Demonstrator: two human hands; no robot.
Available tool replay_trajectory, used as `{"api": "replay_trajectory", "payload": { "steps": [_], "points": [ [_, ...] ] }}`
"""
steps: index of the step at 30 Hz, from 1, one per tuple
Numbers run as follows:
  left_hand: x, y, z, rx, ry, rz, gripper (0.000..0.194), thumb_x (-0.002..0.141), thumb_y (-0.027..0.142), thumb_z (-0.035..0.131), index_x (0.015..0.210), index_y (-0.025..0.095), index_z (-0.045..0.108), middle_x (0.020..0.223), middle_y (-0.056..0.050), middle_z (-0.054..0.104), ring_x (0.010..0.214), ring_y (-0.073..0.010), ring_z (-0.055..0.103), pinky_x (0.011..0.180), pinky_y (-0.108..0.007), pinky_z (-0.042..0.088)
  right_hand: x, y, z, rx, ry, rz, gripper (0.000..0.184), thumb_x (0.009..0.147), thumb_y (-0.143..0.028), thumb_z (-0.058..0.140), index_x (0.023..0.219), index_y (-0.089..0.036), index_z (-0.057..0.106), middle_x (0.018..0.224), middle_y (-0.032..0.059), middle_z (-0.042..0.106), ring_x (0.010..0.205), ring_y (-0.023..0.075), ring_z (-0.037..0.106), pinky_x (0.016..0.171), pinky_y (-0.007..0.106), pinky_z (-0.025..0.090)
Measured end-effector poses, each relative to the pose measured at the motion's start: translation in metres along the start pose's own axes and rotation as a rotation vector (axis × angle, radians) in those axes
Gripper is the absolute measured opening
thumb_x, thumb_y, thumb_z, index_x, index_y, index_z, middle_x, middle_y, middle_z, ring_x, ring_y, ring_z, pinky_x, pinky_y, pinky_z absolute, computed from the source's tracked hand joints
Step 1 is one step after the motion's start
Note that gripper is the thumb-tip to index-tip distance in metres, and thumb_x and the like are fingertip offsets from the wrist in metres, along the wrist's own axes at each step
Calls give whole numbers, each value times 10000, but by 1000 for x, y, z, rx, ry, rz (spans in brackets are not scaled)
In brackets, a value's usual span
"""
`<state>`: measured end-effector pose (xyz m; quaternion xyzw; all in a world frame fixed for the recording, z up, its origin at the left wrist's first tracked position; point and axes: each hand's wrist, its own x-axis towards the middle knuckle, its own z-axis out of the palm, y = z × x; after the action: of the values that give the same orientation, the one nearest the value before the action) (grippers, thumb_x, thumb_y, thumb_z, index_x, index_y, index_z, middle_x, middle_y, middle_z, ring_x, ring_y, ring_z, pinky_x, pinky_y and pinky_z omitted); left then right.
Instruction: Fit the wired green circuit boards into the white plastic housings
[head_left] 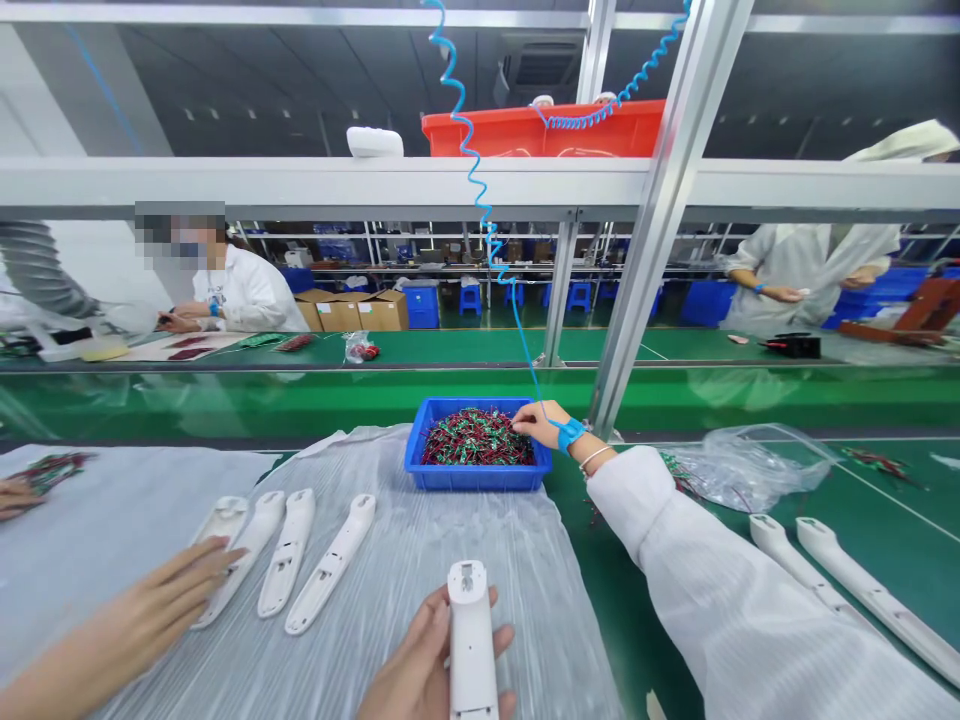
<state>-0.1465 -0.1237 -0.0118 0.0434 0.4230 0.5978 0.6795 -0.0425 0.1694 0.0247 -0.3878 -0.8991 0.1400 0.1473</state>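
Green benches (pixel 465 348) and metal framing fill the workroom behind a blue bin (pixel 474 480), with a red tub (pixel 547 130) on the shelf above it and people in white across the way, one (pixel 255 290) to its left, another (pixel 817 260) to its right. Heaped inside the bin is a pile of dark-red and green wire pieces (pixel 476 438), enough that most of the supply looks unused. At the bin's right end, the right hand (pixel 541 420) dips its bent fingertips to the pile; whether they have closed on a piece I cannot tell. Nearer than the bin, the left hand (pixel 420 655) is wrapped around a white shell (pixel 471 645), thumb on one side and fingers on the other, with the recessed head end towards the bin. No red or green wire shows on that shell, so I judge it has none fitted on the face in view. Left of the bin and nearer, four more white shells (pixel 334 565) lie on a plastic sheet (pixel 420 560), a co-worker's hand (pixel 169 600) over the leftmost; their recesses are too small to say which are done. Right of the bin sit a clear bag (pixel 750 465) and, nearer, two long white shells (pixel 885 570); whether these are finished or waiting does not show.
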Motion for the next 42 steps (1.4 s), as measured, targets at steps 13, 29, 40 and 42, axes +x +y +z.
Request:
{"api": "replay_trajectory", "payload": {
  "steps": [13, 29, 40, 42],
  "points": [
    [22, 46, -54, -74, 66, 347, 334, 859, 195, 496, 1186, 262, 497, 931, -8, 732, 1093, -241, 592, 883, -359, 521, -158, -74, -25, 860, 102, -164, 147, 786, -287, 598, 855, -169, 652, 682, 19, 667, 623, 124, 636, 594, 245, 535],
    [-4, -24, 36, 79, -159, 212, 396, 798, 240, 618, 1157, 297, 461, 1064, -42, 639, 1003, -203, 605, 794, -304, 498, -181, -84, 6, 312, 393, -490, 283, 844, -76, 469, 1041, -214, 617, 852, 44, 634, 795, 143, 578, 678, 278, 512],
    [1, -25, 29, 186, -285, 188, 173, 824, 295, 581, 997, 296, 592, 1104, 0, 530, 826, -106, 553, 727, -261, 470, -191, -74, 1, -71, 594, -847, 232, 857, -81, 425, 1050, -60, 552, 886, 127, 678, 852, 215, 603, 691, 375, 501],
    [1, -25, 29, 200, -288, 183, 187, 811, 310, 597, 997, 292, 598, 1099, -4, 528, 803, -103, 546, 711, -259, 468, -192, -73, -1, -95, 595, -877, 219, 856, -88, 431, 1028, -41, 559, 884, 135, 682, 852, 230, 607, 699, 393, 500]
  ]
}}
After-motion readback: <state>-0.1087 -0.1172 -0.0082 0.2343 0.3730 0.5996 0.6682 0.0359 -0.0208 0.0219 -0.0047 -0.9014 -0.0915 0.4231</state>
